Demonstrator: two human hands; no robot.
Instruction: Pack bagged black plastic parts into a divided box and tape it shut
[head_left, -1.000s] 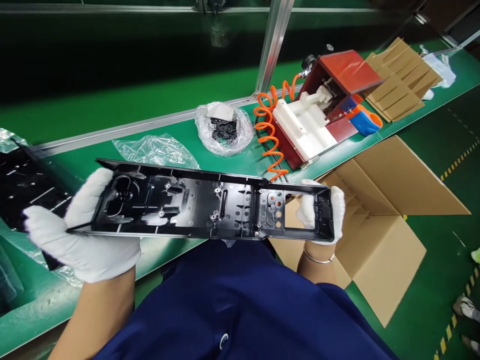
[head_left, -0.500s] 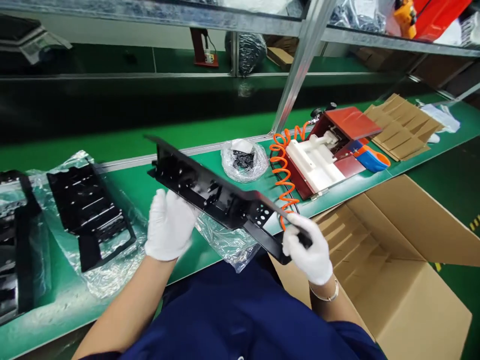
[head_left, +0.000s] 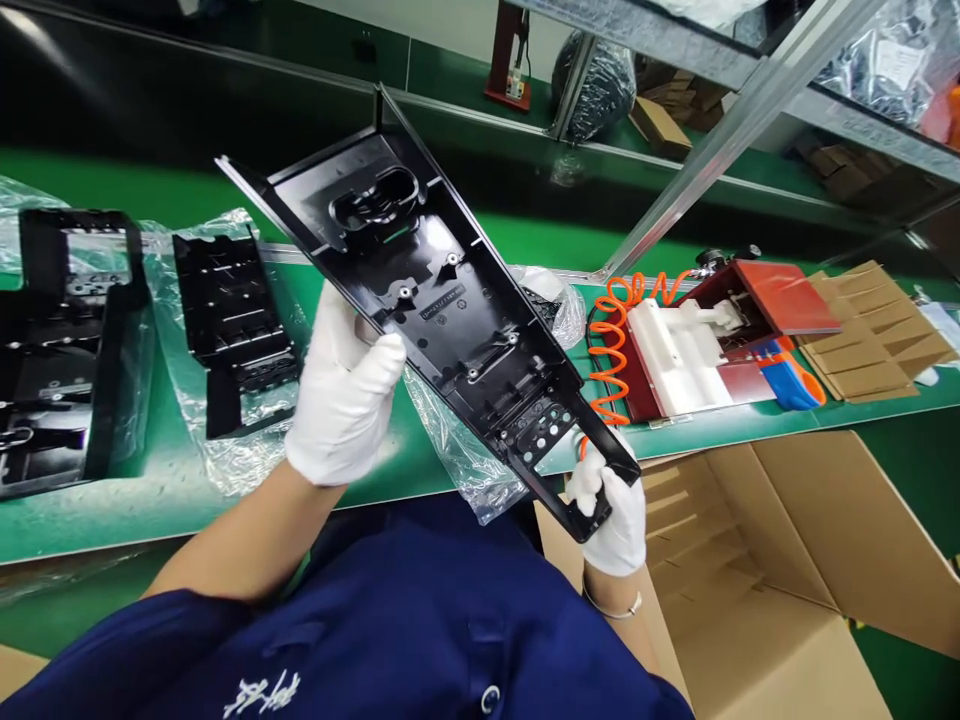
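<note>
While the long black plastic panel slants in the air above the green bench, the gloved left hand clasps its middle edge. The gloved right hand is closed around its lower end, just above the open cardboard box.

Long black plastic panel, held tilted across the frame centre, ribbed inner face toward the camera. Gloved left hand grips its lower edge at mid-length; gloved right hand grips its near end, above the open cardboard box at lower right.
</note>
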